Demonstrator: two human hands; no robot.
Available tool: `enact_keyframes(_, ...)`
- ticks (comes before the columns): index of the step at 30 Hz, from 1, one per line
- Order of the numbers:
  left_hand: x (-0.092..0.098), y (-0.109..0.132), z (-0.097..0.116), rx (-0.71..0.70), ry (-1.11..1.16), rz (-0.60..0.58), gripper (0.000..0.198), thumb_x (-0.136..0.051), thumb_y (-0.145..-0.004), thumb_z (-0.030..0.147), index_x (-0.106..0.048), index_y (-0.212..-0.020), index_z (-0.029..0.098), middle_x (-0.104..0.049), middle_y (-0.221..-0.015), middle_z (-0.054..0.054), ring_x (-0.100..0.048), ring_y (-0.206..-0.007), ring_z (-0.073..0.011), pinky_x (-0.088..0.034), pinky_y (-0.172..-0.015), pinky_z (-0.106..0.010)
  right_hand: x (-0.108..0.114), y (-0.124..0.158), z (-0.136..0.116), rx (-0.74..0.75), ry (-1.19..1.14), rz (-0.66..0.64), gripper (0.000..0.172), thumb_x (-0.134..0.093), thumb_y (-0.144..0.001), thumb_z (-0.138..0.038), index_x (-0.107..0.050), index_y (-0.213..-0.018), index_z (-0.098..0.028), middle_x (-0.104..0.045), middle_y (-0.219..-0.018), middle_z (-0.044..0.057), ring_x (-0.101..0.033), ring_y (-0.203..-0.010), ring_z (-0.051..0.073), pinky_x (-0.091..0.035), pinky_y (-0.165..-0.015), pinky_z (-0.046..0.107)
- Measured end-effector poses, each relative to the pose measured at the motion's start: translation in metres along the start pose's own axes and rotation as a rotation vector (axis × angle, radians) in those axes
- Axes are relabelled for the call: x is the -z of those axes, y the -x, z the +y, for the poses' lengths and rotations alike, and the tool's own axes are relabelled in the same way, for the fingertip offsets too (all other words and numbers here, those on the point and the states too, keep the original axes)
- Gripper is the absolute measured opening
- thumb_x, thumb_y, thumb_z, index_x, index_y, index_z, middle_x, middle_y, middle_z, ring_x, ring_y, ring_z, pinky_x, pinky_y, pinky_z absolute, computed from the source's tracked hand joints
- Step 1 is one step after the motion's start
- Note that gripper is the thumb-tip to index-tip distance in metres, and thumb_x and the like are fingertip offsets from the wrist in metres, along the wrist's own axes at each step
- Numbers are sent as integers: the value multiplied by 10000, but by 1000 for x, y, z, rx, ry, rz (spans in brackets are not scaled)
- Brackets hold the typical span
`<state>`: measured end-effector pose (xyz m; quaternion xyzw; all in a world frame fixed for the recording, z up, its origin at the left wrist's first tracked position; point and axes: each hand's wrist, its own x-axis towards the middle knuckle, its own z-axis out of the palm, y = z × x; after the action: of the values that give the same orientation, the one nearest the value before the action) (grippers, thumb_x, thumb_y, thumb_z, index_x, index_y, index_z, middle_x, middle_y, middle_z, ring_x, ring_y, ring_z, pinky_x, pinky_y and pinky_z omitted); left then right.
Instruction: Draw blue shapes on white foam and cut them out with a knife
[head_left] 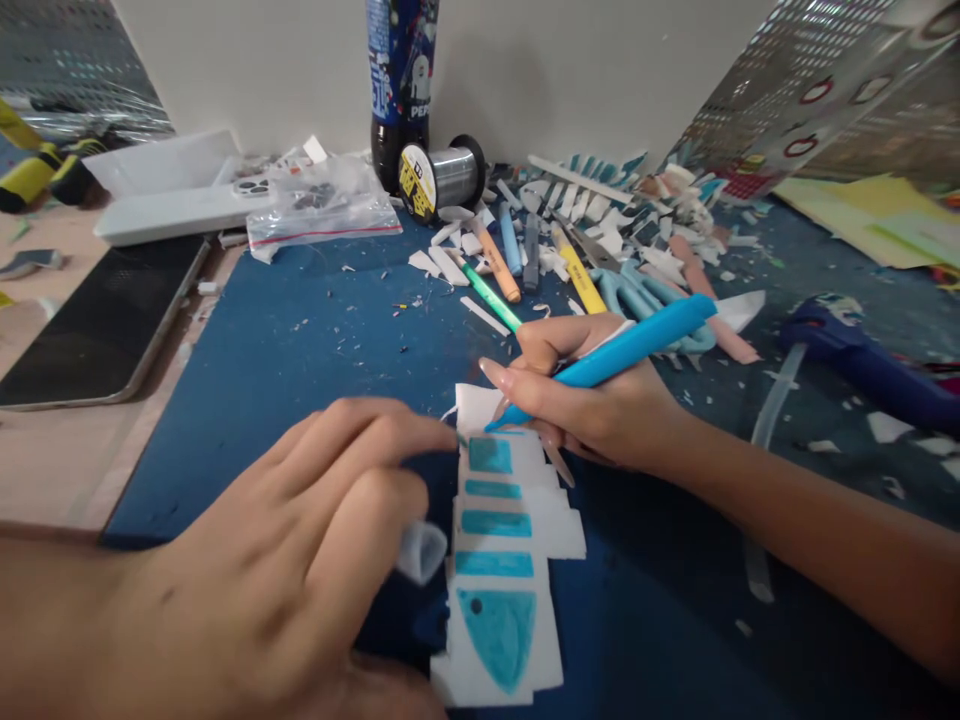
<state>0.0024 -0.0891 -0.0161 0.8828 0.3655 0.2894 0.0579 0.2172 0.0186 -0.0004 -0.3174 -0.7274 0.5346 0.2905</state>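
Note:
My right hand [592, 400] grips a light blue marker [622, 352] like a pen, its tip touching the top of a white paper cutout [502, 560]. The cutout lies on a dark blue mat [300, 340] and carries teal coloured bars and a teal fish-head shape at its near end. My left hand [300, 550] lies on the mat at the cutout's left edge, fingers bent, fingertips pressing the paper near the marker tip. A small curl of white paper [421, 550] shows under its fingers.
Several markers [517, 262], scissors [637, 290] and paper scraps [637, 215] litter the mat's far side. A wire spool [442, 178] and a dark bottle [401, 80] stand by the wall. A tablet [97, 320] lies left, a blue glue gun [862, 360] right.

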Motion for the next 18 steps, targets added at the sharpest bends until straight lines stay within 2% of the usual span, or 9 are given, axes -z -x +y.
enact_keyframes(2, 3, 1, 1, -93, -89, -10, 537, -664, -811, 652, -508, -938, 154, -610, -1158, -131, -545, -1079, -260, -501, -840, -373, 1, 0, 2, 13, 11, -8, 469, -606, -835, -105, -297, -502, -225, -362, -368, -86, -360, -311, 66, -326, -390, 253)
enact_keyframes(4, 5, 0, 1, -128, -146, -32, 549, -613, -835, 678, -504, -937, 150, -592, -1181, -144, -512, -1109, -278, -480, -827, -385, 2, -1, 4, 64, 24, -22, 464, -604, -824, -109, -291, -500, -223, -352, -380, -84, -331, -321, 63, -304, -388, 255)
enact_keyframes(7, 4, -2, -1, -116, -154, -76, 516, -552, -873, 676, -491, -948, 169, -581, -1236, -149, -484, -1150, -297, -477, -796, -403, 3, -3, 6, 109, 40, -35, 456, -601, -813, -113, -287, -501, -221, -332, -399, -83, -298, -338, 60, -289, -395, 259)
enact_keyframes(14, 2, 1, 0, -129, -184, -38, 588, -570, -846, 702, -511, -981, 133, -598, -1199, -153, -524, -1081, -280, -481, -765, -398, 2, -4, 6, 101, 123, -24, 450, -611, -775, -113, -265, -513, -229, -304, -405, -80, -295, -356, 68, -278, -396, 274)
enact_keyframes(18, 1, 3, 2, -105, -188, -37, 640, -537, -837, 742, -507, -987, 121, -593, -1202, -181, -520, -1114, -298, -497, -788, -409, 0, -3, 1, 90, 146, 7, 455, -583, -761, -102, -227, -505, -225, -293, -411, -69, -287, -367, 70, -268, -391, 274)
